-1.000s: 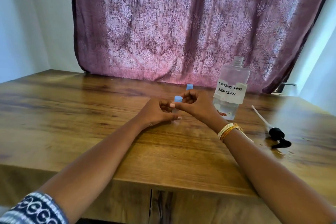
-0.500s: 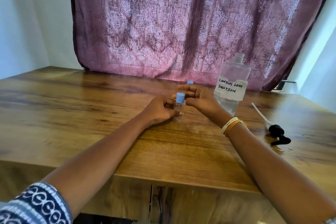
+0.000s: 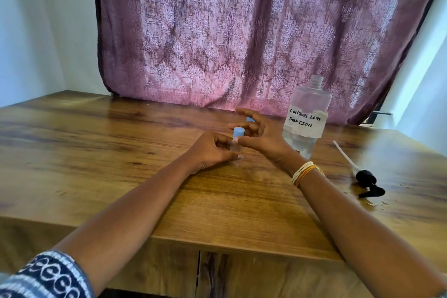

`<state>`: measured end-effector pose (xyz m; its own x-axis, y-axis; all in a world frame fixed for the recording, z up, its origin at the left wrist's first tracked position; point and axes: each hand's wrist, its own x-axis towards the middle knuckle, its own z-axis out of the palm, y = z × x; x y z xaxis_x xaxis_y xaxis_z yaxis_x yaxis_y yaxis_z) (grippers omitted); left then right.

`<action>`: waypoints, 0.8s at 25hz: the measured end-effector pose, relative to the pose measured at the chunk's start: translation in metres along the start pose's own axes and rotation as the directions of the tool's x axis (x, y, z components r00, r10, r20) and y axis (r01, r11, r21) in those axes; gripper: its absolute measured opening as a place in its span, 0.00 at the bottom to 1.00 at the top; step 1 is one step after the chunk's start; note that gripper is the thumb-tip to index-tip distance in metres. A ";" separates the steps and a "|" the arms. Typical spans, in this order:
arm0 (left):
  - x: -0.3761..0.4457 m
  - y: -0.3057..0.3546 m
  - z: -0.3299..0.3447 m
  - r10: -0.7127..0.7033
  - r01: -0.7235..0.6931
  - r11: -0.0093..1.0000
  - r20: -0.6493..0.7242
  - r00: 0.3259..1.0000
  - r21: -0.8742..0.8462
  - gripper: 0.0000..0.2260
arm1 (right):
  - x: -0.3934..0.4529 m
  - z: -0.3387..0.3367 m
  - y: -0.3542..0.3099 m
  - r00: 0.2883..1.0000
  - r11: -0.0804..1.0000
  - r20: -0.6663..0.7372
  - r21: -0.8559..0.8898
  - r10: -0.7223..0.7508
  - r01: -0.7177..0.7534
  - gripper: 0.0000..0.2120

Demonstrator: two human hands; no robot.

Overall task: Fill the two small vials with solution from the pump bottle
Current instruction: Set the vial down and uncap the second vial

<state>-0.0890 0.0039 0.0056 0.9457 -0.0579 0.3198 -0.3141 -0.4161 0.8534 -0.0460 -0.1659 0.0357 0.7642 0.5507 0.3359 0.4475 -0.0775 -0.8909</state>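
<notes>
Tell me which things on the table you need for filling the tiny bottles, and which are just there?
Needed:
- near vial, gripped by left hand, its blue cap pinched by right hand
- second vial, behind the right hand
- labelled bottle, open at the top
- black pump, lying on the table

Just there:
- purple curtain
- bangles

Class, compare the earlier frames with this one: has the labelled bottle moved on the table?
No. The labelled bottle stands in the same spot beside the pump head lying on the table; only the camera shifted.
</notes>
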 end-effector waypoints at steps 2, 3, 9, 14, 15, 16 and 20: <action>0.000 -0.001 0.000 0.006 -0.006 1.000 0.004 1.000 -0.001 0.10 | -0.001 0.003 -0.002 0.997 0.999 -0.072 -0.054 0.001 -0.005 0.34; 0.001 -0.003 0.000 0.006 -0.006 1.000 0.003 1.000 -0.001 0.11 | -0.001 0.003 -0.002 0.996 0.999 -0.086 -0.050 -0.003 -0.001 0.34; 0.002 -0.005 -0.001 0.008 -0.008 1.000 0.004 1.000 -0.012 0.09 | 0.000 0.000 0.002 0.999 1.000 0.043 0.029 0.001 -0.003 0.38; 0.004 -0.007 -0.001 -0.019 0.019 1.000 0.012 1.000 -0.007 0.11 | 0.003 -0.003 0.008 1.000 0.998 0.025 0.057 0.012 -0.013 0.33; 0.005 -0.006 -0.001 -0.016 0.016 1.000 0.020 1.000 0.001 0.11 | 0.004 -0.003 0.008 0.998 0.996 0.064 0.088 0.027 -0.033 0.32; 0.005 -0.006 -0.001 -0.006 0.006 1.000 0.031 1.000 0.003 0.11 | 0.005 -0.003 0.009 0.995 0.993 0.089 0.105 0.038 -0.048 0.31; 0.007 -0.011 -0.001 -0.016 0.016 1.000 0.003 1.000 0.023 0.14 | 0.008 0.000 0.008 0.994 0.984 -0.084 0.172 0.066 -0.051 0.18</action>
<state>-0.0788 0.0091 -0.0013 0.9509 -0.0541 0.3046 -0.2968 -0.4376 0.8488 -0.0357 -0.1623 0.0314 0.8282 0.4730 0.3006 0.3211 0.0390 -0.9462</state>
